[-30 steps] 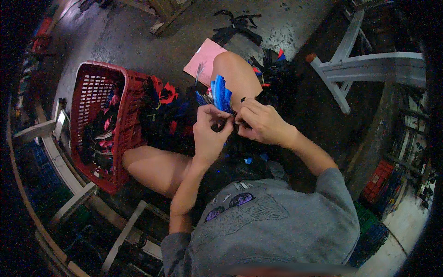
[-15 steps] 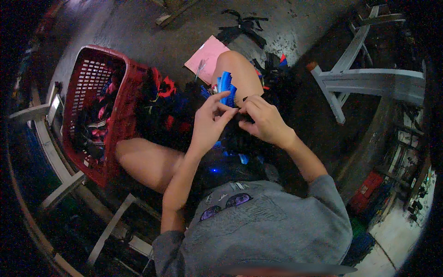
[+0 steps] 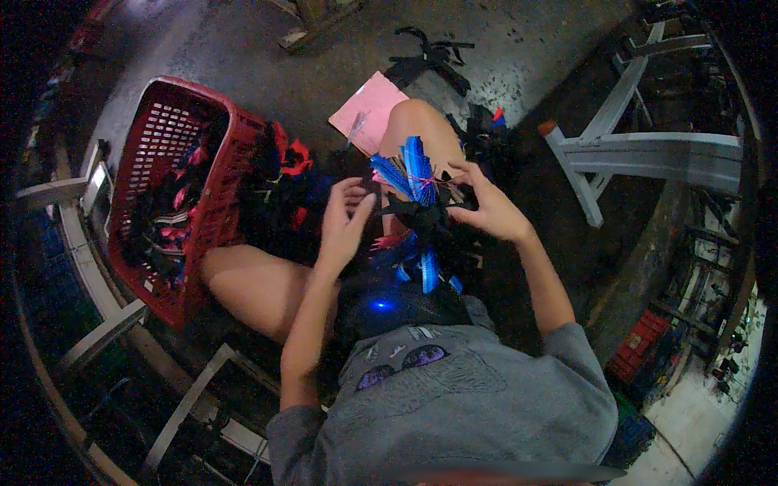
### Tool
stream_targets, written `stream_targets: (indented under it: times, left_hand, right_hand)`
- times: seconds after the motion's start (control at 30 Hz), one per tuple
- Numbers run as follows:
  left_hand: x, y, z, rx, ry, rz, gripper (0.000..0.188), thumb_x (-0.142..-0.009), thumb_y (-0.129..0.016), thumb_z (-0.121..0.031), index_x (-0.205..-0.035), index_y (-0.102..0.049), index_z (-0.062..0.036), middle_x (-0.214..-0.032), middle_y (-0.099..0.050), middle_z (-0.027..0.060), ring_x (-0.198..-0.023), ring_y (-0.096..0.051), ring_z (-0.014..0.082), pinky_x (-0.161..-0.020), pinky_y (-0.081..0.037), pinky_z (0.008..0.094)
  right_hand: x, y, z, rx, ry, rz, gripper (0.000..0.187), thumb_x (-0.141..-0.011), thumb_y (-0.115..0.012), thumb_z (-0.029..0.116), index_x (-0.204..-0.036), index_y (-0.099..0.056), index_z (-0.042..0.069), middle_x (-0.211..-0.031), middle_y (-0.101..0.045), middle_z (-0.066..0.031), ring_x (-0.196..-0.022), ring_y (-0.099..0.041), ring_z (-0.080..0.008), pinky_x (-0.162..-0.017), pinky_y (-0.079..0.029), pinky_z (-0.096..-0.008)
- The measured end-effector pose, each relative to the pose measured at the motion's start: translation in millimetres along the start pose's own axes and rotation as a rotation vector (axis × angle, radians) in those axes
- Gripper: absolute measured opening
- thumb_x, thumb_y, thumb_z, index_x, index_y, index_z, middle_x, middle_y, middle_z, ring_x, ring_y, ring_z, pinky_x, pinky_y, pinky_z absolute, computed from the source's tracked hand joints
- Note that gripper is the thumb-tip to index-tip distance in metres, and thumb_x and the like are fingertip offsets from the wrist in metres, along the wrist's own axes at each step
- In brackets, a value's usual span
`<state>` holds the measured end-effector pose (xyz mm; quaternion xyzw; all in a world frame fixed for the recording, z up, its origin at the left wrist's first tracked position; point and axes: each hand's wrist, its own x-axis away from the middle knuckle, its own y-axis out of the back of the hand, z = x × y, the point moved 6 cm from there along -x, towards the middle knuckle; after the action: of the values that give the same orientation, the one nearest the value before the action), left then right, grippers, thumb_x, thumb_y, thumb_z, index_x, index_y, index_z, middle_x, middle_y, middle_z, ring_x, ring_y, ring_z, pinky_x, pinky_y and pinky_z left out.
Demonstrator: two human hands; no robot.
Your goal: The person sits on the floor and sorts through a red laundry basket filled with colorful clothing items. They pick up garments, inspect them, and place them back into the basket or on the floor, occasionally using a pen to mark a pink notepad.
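A bundle of black straps and blue strips (image 3: pixel 416 174), with thin red strands across it, is between my hands above my lap. My right hand (image 3: pixel 490 206) grips its right side between thumb and fingers. To the left of the bundle, my left hand (image 3: pixel 344 219) holds nothing; its fingers are slightly bent and apart from the thumb. More blue strips (image 3: pixel 428 274) and dark pieces lie in my lap below. Where the black part of the bundle ends is too dark to make out.
A red plastic basket (image 3: pixel 231 134) with dark and pink pieces stands at left, a dark heap with red bits (image 3: pixel 293 154) beside it. A pink sheet (image 3: pixel 369 109) lies beyond my knee, black straps (image 3: pixel 429 61) farther off. A grey metal frame (image 3: pixel 656 158) stands at right.
My hands have moved apart; the left went left and off the bundle, its pinch now loosened. The blue strips have shifted right and fanned out, with more of the bundle showing.
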<state>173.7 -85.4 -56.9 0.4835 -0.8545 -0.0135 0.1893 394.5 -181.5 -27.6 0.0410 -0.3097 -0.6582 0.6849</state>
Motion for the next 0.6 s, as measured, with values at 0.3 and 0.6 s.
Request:
stream_targets:
  times: [0.3, 0.6]
  left_hand:
    - [26.2, 134.5, 50.9, -0.113, 0.033, -0.371, 0.029, -0.085, -0.061, -0.014, -0.111, -0.053, -0.0026, -0.101, -0.058, 0.0076, -0.088, -0.055, 0.0144, -0.079, -0.044, 0.0269]
    - [59.3, 270.3, 27.5, -0.140, -0.165, -0.777, 0.022, -0.088, -0.058, -0.016, -0.104, -0.057, -0.0005, -0.098, -0.060, 0.0083, -0.092, -0.056, 0.0164, -0.084, -0.043, 0.0288]
  right_hand:
    - [13.8, 25.9, -126.3, -0.509, -0.245, -0.044, 0.058, -0.073, -0.063, 0.019, -0.125, -0.045, -0.002, -0.119, -0.053, -0.0080, -0.104, -0.053, -0.0181, -0.092, -0.041, -0.0310]
    - [102.3, 125.9, -339.9, -0.483, -0.678, -0.645, 0.030, -0.084, -0.054, 0.032, -0.108, -0.054, 0.012, -0.077, -0.051, 0.0001, -0.060, -0.051, -0.0131, -0.054, -0.042, -0.0299]
